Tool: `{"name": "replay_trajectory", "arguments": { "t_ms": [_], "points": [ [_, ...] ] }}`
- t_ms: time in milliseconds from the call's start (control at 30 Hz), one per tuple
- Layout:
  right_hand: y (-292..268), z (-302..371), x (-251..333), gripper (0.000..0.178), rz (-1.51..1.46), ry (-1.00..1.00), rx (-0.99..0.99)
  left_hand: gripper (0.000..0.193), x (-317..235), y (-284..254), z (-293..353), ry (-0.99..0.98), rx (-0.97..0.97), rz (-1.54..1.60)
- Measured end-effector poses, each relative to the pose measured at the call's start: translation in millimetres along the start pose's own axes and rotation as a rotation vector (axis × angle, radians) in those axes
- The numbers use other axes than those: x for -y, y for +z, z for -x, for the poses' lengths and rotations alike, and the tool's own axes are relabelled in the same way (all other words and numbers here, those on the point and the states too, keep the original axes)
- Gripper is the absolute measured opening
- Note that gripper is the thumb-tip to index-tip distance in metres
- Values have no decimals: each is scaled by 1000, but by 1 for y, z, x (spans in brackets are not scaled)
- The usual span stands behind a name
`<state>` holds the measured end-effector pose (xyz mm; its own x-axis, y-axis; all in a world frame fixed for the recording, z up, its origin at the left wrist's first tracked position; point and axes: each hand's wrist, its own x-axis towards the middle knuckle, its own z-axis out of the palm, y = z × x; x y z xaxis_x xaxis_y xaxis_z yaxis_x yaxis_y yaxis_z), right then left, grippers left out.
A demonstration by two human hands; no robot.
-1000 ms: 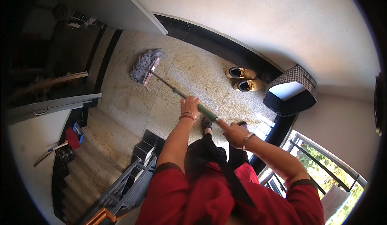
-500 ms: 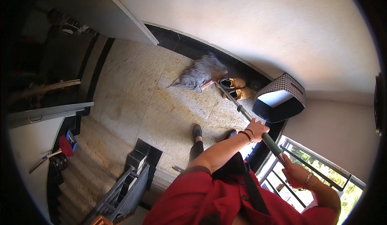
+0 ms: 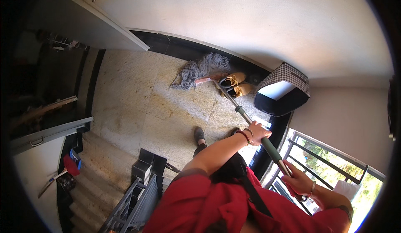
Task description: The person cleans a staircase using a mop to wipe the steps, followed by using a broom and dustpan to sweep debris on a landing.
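A mop's grey string head (image 3: 199, 71) lies spread on the stone floor by the dark skirting, its pinkish clamp bar (image 3: 207, 79) facing me. From there the mop's metal and green handle (image 3: 243, 113) slants down to the right towards me. My left hand (image 3: 256, 132) is wrapped round the handle at its green part. Farther up, near its top end, my right hand (image 3: 298, 178) grips it too. A pair of tan shoes (image 3: 239, 90) stands right beside the mop head, with the handle passing close to their near side.
A checked fabric bin (image 3: 285, 76) stands against the wall to the right. Window railings (image 3: 323, 160) are beside my right arm. Stairs (image 3: 100, 158) drop away at the left behind a metal railing (image 3: 138, 203). A red and blue dustpan set (image 3: 72, 163) leans there. A door (image 3: 96, 16) stands at the upper left.
The mop strands were smeared by motion and now look sharp and still. The whole view has shifted a little; both hands keep their hold on the handle.
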<state>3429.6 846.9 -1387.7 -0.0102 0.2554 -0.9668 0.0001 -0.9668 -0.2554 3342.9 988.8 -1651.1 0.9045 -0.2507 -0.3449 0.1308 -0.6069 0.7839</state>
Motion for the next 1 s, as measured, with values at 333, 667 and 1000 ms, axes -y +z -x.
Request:
{"name": "replay_trajectory", "arguments": {
  "t_ms": [333, 667, 1000],
  "points": [
    [-19, 3, -15, 58, 21, 34, -145, 12, -5, -1, -40, 95, -147, -33],
    [-1, 41, -16, 61, -208, -34, -207, 15, -33, -11, -47, 277, -381, 177],
    [-49, -8, 29, 77, 277, 142, -210, 19, 12, -17, -64, 61, -310, 41]
  ]
}}
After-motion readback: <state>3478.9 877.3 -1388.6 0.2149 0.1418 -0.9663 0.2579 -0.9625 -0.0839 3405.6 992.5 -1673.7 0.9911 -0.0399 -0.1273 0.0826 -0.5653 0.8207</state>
